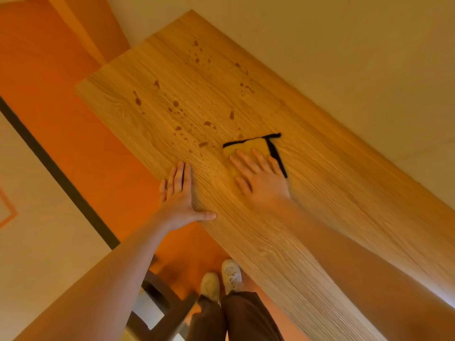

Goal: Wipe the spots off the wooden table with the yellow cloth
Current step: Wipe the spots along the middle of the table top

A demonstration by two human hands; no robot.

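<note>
The right grip [261, 179] is lying flat and open, pressing down on the yellow cloth [248, 150] on the wooden surface [344, 193]. The left grip [178, 193] is resting open nearby, holding nothing. Spots [177, 104] are sitting just ahead; a dirty cloth could be smearing them instead.

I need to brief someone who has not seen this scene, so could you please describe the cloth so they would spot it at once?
On the long wooden table, look under the flat right hand. The yellow cloth lies there; its black edging sets it apart from the brown spots beside it.
</note>
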